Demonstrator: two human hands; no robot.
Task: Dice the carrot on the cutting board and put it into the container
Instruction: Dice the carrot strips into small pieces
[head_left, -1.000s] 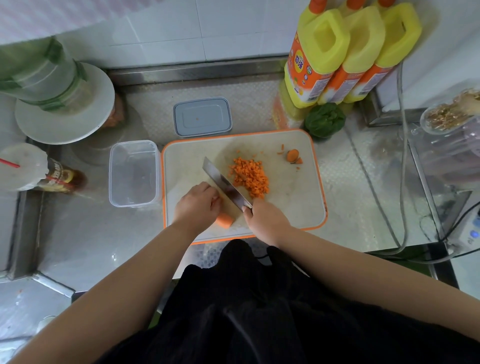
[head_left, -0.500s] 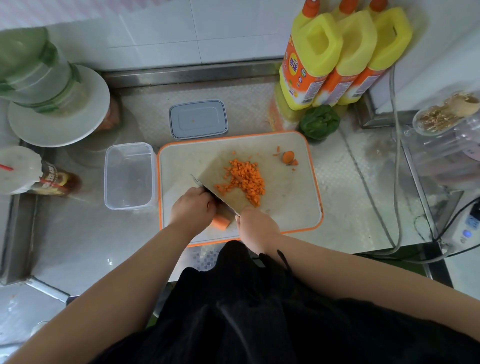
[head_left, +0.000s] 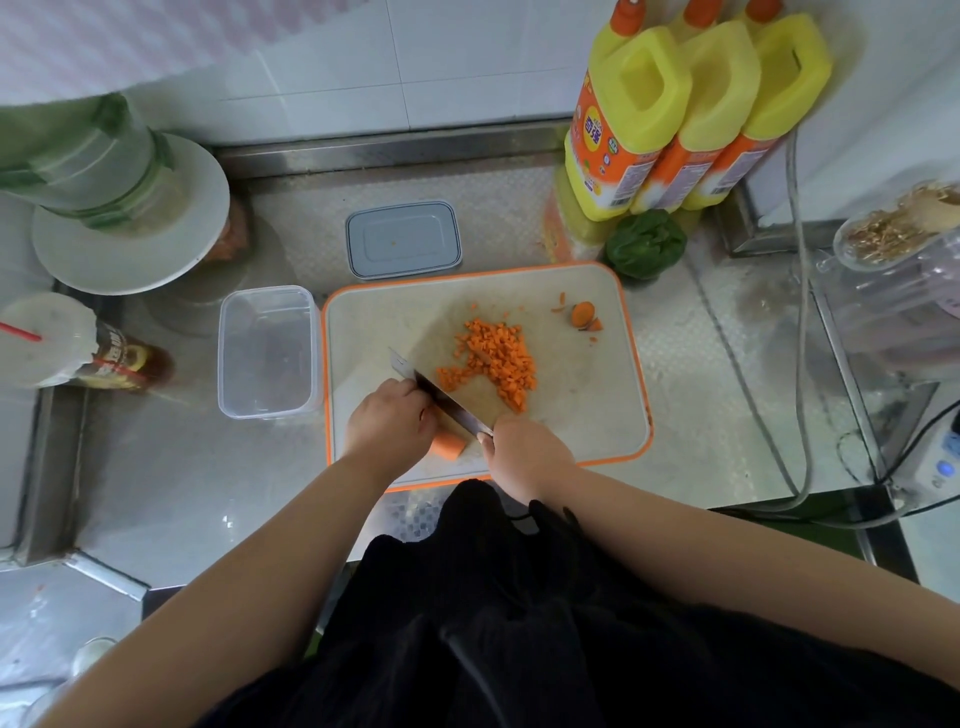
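A white cutting board with an orange rim lies on the steel counter. A heap of diced carrot sits at its middle, and a carrot end lies at the far right corner. My left hand holds down a carrot piece near the board's front edge. My right hand grips the handle of a knife, whose blade runs diagonally beside my left fingers. A clear plastic container stands empty just left of the board.
The container's lid lies behind the board. Three yellow bottles and a green vegetable stand at the back right. A white plate with a jar and a bottle are at the left. Cables run on the right.
The knife blade has shifted left toward my left hand along the carrot piece. Several dice now lie spread at the heap's left side.
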